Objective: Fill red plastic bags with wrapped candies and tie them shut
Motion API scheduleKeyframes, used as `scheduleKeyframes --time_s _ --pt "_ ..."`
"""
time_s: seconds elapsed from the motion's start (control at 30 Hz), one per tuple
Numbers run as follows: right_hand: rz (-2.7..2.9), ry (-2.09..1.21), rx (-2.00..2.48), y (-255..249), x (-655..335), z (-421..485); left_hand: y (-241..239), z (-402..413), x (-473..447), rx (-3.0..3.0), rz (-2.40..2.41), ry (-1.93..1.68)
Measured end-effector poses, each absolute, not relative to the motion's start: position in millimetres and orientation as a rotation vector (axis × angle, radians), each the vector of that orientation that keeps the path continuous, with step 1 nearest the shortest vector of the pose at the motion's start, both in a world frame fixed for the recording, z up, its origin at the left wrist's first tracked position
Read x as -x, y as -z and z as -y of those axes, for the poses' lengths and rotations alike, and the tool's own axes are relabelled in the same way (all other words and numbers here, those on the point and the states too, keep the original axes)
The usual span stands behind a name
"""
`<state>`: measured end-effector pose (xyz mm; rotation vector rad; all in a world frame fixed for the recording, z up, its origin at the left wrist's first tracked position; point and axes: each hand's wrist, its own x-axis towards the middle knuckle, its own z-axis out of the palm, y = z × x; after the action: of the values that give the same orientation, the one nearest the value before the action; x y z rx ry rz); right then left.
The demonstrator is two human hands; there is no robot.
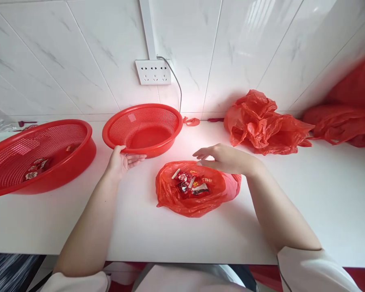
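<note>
My left hand (124, 162) is at the near rim of a round red plastic colander basket (167, 151), thumb over the rim and fingers under it. The basket stands tilted toward me, with its bottom in view. My right hand (217, 157) hovers over the far right side of an open red plastic bag (167, 198), fingers stretched out and holding nothing. In the bag's mouth lie several small wrapped snack packets (190, 182), red with white and dark parts. How deep they go is hidden.
To the left, a larger red basket (63, 174) holds a few similar packets (36, 168). Crumpled red plastic bags (258, 125) sit at the back right, with more red bags (340, 121) beyond. A socket panel (153, 72) with a cable is on the tiled wall behind the white table (140, 231).
</note>
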<state>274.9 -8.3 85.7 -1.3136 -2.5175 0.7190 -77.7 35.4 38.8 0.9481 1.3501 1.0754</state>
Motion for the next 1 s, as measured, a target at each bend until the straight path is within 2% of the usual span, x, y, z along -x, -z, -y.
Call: scheduleKeyframes --time_s 0.1,0.23,0.37,0.5,0.63,0.73,0.83,0.9,1.0 --pt "2.470 -0.701 1.446 -93.9 -287.6 12.6 -52.3 -24.1 88.4 -1.091 -1.604 -0.917" --pt "2.379 -0.628 1.797 -95.9 -306.5 18.9 -61.2 15.9 80.9 -1.434 -2.005 -0.463" --pt "2.426 -0.593 2.074 -79.2 -307.2 23.6 -45.1 59.8 38.9 -1.806 -1.880 -0.107" --pt "2.520 -0.457 2.273 -62.8 -302.1 25.8 -35.6 76.5 16.9 -1.931 -1.797 -0.013" --pt "2.444 -0.379 2.160 -72.7 -323.2 24.3 -61.7 67.7 29.3 -1.908 -1.837 -0.274" --pt "2.099 -0.522 1.766 -96.8 -341.5 24.2 -99.0 54.0 35.3 -1.770 -1.679 -0.799" --pt "1.601 -0.547 1.237 -120.9 -340.2 23.1 -138.1 39.8 27.8 -1.581 -1.307 -1.352" --pt "1.372 -0.495 0.950 -133.1 -328.3 20.3 -159.6 31.3 16.6 -1.481 -0.980 -1.447" --pt "1.362 -0.516 0.800 -148.4 -303.0 16.0 -179.2 19.6 -6.8 -1.504 -0.692 -1.352"
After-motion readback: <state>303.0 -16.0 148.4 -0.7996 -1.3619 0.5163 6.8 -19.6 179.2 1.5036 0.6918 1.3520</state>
